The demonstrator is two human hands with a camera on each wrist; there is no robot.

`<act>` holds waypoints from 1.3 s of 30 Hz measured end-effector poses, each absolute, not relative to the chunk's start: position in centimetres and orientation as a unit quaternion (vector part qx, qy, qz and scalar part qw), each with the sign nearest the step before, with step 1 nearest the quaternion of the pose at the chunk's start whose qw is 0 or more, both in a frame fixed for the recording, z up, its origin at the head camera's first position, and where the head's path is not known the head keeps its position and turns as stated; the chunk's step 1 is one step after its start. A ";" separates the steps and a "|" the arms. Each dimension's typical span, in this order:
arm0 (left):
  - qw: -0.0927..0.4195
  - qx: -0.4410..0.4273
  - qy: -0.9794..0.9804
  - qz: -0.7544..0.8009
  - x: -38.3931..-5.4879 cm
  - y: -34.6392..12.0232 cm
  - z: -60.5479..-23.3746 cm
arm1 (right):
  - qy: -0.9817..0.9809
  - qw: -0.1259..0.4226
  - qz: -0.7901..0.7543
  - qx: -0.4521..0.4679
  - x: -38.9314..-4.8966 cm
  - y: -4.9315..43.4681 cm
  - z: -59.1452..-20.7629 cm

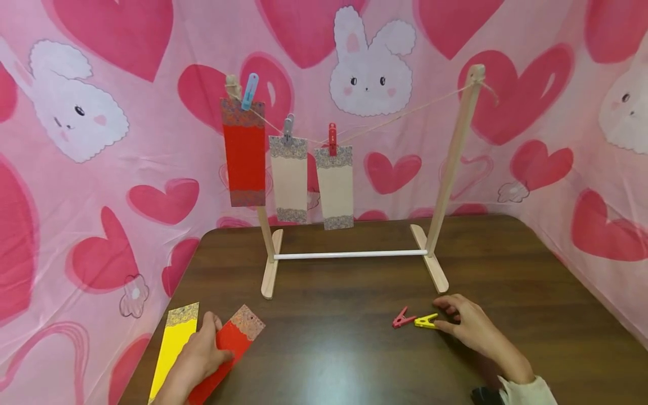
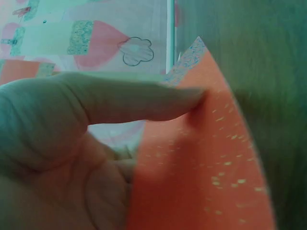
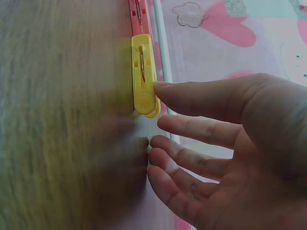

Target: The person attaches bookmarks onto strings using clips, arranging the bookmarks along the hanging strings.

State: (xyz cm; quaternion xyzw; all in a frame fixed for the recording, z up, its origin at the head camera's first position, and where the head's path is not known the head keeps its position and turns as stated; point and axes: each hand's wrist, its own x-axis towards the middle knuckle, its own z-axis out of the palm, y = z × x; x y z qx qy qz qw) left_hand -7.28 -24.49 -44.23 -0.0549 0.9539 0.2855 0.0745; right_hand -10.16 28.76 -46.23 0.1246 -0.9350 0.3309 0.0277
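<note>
My left hand (image 1: pixel 201 351) pinches a red paper strip (image 2: pixel 192 177) with a patterned end, thumb on its face and fingers behind it. A yellow paper strip (image 1: pixel 175 343) lies beside that hand on the table. Over at the right, my right hand (image 1: pixel 468 323) is at a yellow clothespin (image 3: pixel 144 74); the thumb tip is at the pin's side, seemingly touching, while the other fingers are loosely bent and apart from it. A red clothespin (image 1: pixel 402 318) lies just left of the yellow one, their ends close together.
Behind the hands stands a wooden rack (image 1: pixel 452 163) with a sagging string. From it hang a red strip (image 1: pixel 245 160) under a blue clothespin (image 1: pixel 250 91) and two cream strips (image 1: pixel 336 183) under grey and red clothespins. Pink heart-print cloth (image 1: pixel 405 197) surrounds the brown table (image 1: pixel 324 349).
</note>
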 end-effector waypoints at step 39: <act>-0.018 0.020 0.776 0.630 -9.6 -20.4 -42.8 | -0.909 0.175 0.360 0.114 -10.3 29.5 -42.4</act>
